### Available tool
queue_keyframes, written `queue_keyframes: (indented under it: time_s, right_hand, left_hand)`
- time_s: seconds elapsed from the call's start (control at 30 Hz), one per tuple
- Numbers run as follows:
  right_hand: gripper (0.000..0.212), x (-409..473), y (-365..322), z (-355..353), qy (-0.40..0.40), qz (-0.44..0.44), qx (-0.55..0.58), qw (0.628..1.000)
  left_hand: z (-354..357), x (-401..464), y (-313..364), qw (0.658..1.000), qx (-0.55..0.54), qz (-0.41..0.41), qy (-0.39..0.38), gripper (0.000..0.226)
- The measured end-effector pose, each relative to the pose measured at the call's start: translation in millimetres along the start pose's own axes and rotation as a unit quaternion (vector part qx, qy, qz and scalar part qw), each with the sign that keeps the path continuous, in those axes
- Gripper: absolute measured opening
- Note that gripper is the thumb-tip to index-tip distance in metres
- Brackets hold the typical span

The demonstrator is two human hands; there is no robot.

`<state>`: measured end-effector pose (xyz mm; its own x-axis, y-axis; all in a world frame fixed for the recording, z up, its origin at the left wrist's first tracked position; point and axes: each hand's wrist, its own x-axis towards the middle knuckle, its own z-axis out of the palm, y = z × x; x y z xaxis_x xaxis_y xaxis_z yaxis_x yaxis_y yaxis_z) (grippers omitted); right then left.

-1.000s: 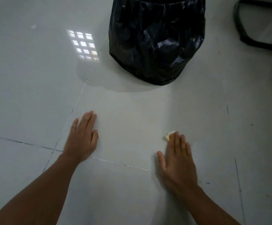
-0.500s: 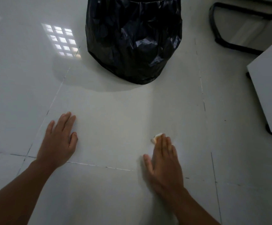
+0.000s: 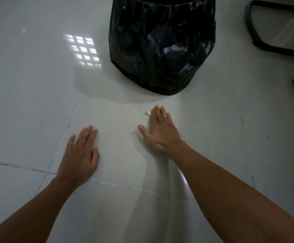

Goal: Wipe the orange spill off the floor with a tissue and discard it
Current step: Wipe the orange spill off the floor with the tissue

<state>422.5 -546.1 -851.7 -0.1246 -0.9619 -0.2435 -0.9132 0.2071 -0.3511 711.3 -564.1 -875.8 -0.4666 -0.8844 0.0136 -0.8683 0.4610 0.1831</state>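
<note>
Wiping step: the right hand [image 3: 160, 132] presses flat on the tissue [image 3: 149, 112]. The left hand [image 3: 80, 155] lies flat on the floor [image 3: 37, 95]. Next, pinch it up for the bin [image 3: 162, 50].

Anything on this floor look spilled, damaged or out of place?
Only the tissue: a yellow-stained corner pokes from under the right hand. No spill shows on the floor; the black-bagged bin stands upright.

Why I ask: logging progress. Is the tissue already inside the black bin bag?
No, the tissue lies on the floor under the fingers of the right hand, outside the bin bag.
</note>
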Motion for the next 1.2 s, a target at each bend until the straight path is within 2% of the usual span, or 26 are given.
queue_keyframes:
  time_s: [0.1,0.23,0.37,0.47,0.57,0.73,0.87,0.93,1.03,1.13,1.2]
  right_hand:
    - [0.089,-24,-34,23,0.008,-0.061,0.017,0.998]
    - [0.081,-60,-19,34,0.018,-0.120,-0.068,0.990]
    - [0.074,-52,39,8,0.058,-0.005,-0.104,0.993]
    - [0.078,-30,53,-7,0.044,0.044,-0.053,0.997]
    - [0.085,-13,32,-2,0.037,0.052,0.018,0.998]
    - [0.082,-17,-4,12,-0.009,-0.093,0.008,0.996]
    - [0.063,-27,4,5,0.022,-0.179,0.017,0.984]
    - [0.055,-29,15,-7,0.057,-0.191,0.052,0.979]
    - [0.057,-22,26,-22,0.100,-0.181,0.049,0.977]
    - [0.062,-14,29,-27,0.132,-0.190,0.034,0.972]
    - [0.055,-7,31,-27,0.128,-0.185,0.055,0.973]
  left_hand:
    - [0,1,-1,1.000,-0.006,-0.001,0.001,0.065]
    - [0,1,-1,1.000,-0.008,-0.003,0.004,0.065]
    - [-2,1,1,1.000,-0.009,-0.006,0.006,0.065]
    - [-2,0,2,1.000,-0.010,-0.011,0.009,0.066]
    - [-3,-1,3,1.000,-0.009,-0.013,0.002,0.066]
    - [-4,1,4,1.000,-0.010,-0.014,-0.004,0.067]
    - [-6,0,5,1.000,-0.012,-0.014,0.000,0.067]
    - [-7,0,6,1.000,-0.016,-0.015,0.002,0.067]
    - [-7,-1,7,1.000,-0.016,-0.017,0.003,0.067]
    - [-8,-1,8,1.000,-0.019,-0.020,-0.001,0.068]
    - [-8,-1,7,1.000,-0.019,-0.021,-0.002,0.068]
